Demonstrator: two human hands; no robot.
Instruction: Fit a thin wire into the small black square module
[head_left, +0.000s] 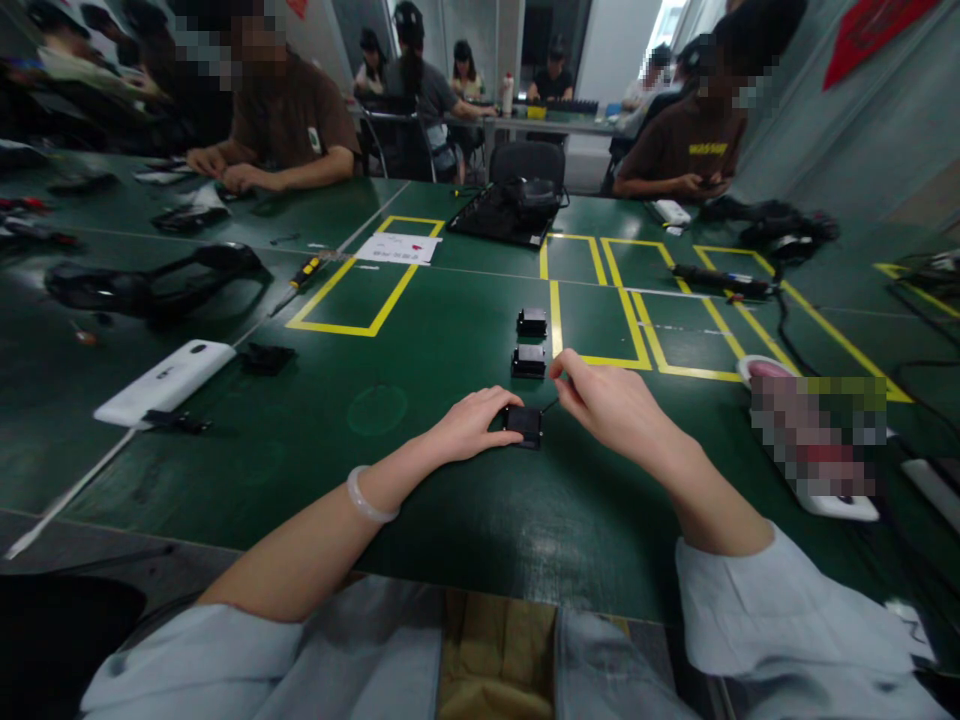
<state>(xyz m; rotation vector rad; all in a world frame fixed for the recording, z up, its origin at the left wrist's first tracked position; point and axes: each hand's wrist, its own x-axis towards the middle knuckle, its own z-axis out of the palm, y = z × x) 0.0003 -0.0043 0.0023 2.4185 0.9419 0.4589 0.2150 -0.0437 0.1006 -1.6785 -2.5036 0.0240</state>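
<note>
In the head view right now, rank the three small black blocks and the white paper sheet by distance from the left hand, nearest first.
1. Black block under the fingers of the left hand, touching it.
2. Middle black block, just beyond, beside the yellow line.
3. Far black block, next up the same row.
4. White paper sheet, farthest, up and left in the yellow box.
</note>
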